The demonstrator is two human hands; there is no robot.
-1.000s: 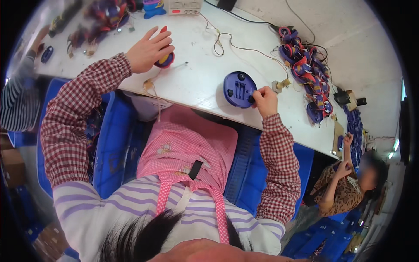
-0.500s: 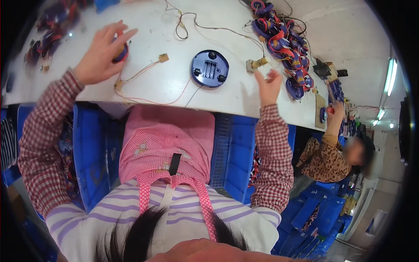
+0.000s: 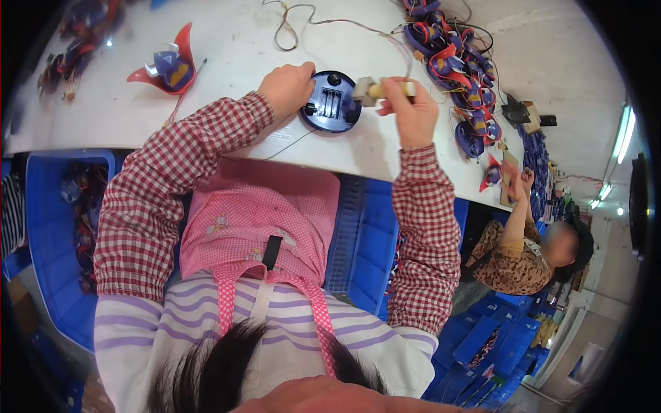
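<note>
A round, dark purple toy base [image 3: 332, 103] with a slotted battery compartment and small black wheels lies on the white table in front of me. My left hand [image 3: 288, 89] is closed at its left rim, the fingertips partly hidden. In my right hand [image 3: 413, 110] is a small pale block with a yellowish cylindrical handle [image 3: 375, 90], its block end at the base's right edge. Farther left rests a purple toy body with red wings and silver eyes [image 3: 169, 69]. A thin wire [image 3: 292, 144] runs from the base toward the table's front edge.
Several purple and red toy parts [image 3: 451, 69] are heaped at the table's right, with more [image 3: 76, 48] at the far left. A loose cable [image 3: 330, 22] crosses the back. Blue crates [image 3: 62, 227] stand below the front edge. A co-worker [image 3: 513, 251] sits at the right.
My left hand has let go of the winged toy and moved right to the base. My right hand has picked up the block with the yellowish handle and brought it left to the base.
</note>
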